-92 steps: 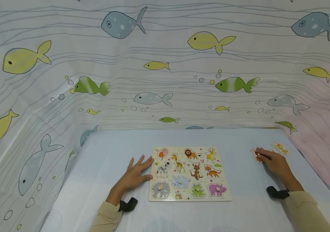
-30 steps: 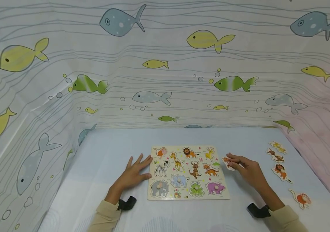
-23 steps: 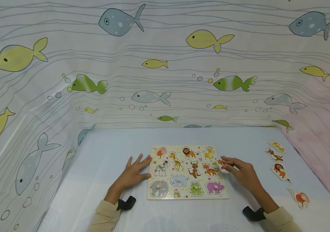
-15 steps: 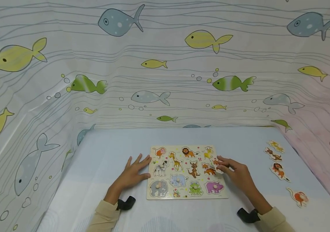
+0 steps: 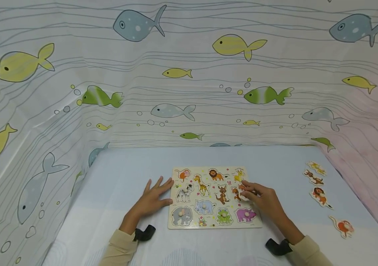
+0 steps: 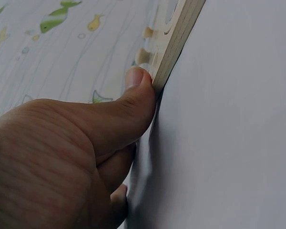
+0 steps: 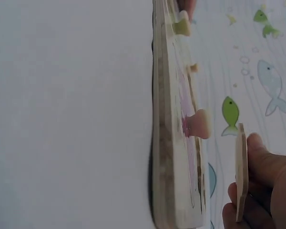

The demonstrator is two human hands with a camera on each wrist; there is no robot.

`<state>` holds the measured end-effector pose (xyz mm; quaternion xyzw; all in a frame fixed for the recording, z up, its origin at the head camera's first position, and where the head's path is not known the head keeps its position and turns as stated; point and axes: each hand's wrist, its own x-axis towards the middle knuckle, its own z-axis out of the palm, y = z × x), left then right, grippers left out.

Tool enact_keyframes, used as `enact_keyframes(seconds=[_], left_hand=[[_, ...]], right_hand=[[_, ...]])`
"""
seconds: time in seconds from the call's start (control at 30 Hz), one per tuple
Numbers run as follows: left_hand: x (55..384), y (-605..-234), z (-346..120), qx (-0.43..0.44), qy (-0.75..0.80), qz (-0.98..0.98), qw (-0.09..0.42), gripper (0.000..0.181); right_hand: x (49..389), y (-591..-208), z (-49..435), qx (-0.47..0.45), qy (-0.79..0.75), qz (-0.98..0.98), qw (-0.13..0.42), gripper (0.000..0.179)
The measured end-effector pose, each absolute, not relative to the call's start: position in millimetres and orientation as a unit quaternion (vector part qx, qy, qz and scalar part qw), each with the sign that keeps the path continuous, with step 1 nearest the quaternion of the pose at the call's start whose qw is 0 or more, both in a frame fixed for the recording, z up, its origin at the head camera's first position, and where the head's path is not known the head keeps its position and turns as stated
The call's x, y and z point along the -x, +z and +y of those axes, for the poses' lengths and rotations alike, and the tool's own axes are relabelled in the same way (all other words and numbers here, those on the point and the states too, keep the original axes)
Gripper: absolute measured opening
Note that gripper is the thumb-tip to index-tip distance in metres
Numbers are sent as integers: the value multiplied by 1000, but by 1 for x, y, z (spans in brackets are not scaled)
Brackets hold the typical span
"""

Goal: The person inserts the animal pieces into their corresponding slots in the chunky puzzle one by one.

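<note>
A wooden animal puzzle board (image 5: 252, 225) lies on the table in the head view. My right hand (image 5: 263, 195) pinches a tiger puzzle piece (image 5: 237, 193) between thumb and fingers, over the printed tiger at the board's right side. In the right wrist view the piece (image 7: 242, 171) stands a small gap off the board's face (image 7: 169, 143). My left hand (image 5: 152, 201) has its fingers spread, with the fingertips at the board's left edge. Its thumb (image 6: 140, 88) presses against that edge in the left wrist view. Knobbed elephant (image 5: 186, 218), frog (image 5: 224, 218) and hippo (image 5: 242, 218) pieces sit in the board.
Along the table's right side lie loose pieces: a yellow animal (image 5: 316, 168), a kangaroo (image 5: 313, 177), a lion (image 5: 321, 197) and a monkey (image 5: 343, 227). A fish-printed curtain (image 5: 205, 92) encloses the back and sides of the table.
My right hand has brought the tiger piece leftward from the table's right side to over the board. My left hand has stayed at the board's left edge.
</note>
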<state>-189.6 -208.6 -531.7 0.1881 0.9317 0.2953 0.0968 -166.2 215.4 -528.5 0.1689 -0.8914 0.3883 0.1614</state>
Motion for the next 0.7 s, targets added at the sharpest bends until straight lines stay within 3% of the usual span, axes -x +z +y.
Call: enact_keyframes(seconds=[0.7], left_hand=[[189,-531,-209,-186,296,932,97,75]], right_hand=[[177,-544,207,-216,381,-887,146,16]])
